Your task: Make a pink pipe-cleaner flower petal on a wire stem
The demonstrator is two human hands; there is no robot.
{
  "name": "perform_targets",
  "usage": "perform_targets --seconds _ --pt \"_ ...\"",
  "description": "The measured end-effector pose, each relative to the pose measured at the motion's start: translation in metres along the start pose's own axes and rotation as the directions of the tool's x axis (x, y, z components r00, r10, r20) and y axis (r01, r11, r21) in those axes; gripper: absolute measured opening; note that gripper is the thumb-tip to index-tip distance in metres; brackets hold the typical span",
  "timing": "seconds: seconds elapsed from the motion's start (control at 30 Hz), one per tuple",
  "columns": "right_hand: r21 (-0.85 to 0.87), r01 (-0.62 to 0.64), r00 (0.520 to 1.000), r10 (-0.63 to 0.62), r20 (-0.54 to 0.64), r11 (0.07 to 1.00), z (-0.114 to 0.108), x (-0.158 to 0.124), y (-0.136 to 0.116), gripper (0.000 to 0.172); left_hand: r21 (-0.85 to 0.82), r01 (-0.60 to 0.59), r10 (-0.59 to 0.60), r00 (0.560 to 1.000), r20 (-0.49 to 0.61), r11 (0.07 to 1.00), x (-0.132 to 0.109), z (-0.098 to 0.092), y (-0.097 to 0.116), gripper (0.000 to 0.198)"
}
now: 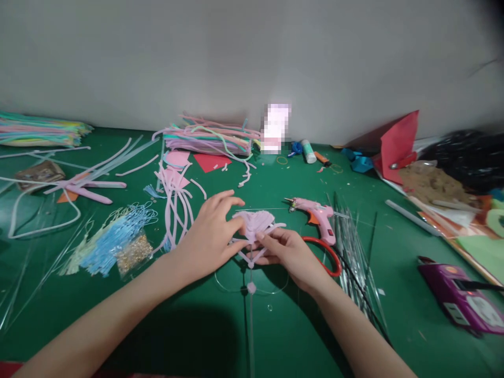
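A lilac pipe-cleaner heart [258,223], made of rows laid side by side, is held upright between my hands near the middle of the table. My left hand [212,228] has its thumb and a finger on the heart's left edge, with the other fingers curled above. From the right, my right hand [287,252] pinches the lower part, its thumb in front and fingers behind. Lilac strips run down from the heart to a point, where a thin clear stick [252,325] with a small lilac bead-like piece [251,287] hangs below.
A pink glue gun [315,212] lies right of my hands, beside red-handled scissors [333,260] and thin wires [350,247]. Left are loose lilac pipe cleaners [173,205], blue tassels [118,239] and a bag of gold beads [134,254]. A lit phone [275,128] leans on the wall.
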State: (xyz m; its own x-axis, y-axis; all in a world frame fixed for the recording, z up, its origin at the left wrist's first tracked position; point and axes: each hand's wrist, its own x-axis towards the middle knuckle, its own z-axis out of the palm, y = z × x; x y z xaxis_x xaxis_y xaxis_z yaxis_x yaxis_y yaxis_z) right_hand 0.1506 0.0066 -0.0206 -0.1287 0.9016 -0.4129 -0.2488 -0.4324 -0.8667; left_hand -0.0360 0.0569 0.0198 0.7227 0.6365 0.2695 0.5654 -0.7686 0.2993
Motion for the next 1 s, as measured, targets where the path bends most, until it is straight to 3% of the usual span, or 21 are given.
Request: perform_targets --seconds 0.2,0.43,0.77,1.0 --pt "-0.095 -0.072 0.997 0.070 -0.019 0.993 0.001 0.006 0.009 0.037 -0.014 -0.043 0.043 0.999 0.010 0.999 -0.011 0.022 -0.006 0.015" --pt "-0.130 0.042 0.995 -0.053 -0.084 0.991 0.006 0.006 0.012 0.031 0.020 -0.066 0.066 0.998 0.014 0.998 -0.012 0.020 -0.003 0.018" --pt "-0.090 0.135 0.986 -0.142 -0.083 0.987 0.012 0.008 0.021 0.026 0.073 -0.132 0.126 0.989 0.081 0.989 -0.012 0.018 -0.005 0.023" --pt "-0.049 0.113 0.986 -0.118 -0.116 0.992 0.016 0.007 0.017 0.028 0.121 -0.121 0.123 0.992 -0.012 0.985 -0.013 0.023 -0.009 0.021"
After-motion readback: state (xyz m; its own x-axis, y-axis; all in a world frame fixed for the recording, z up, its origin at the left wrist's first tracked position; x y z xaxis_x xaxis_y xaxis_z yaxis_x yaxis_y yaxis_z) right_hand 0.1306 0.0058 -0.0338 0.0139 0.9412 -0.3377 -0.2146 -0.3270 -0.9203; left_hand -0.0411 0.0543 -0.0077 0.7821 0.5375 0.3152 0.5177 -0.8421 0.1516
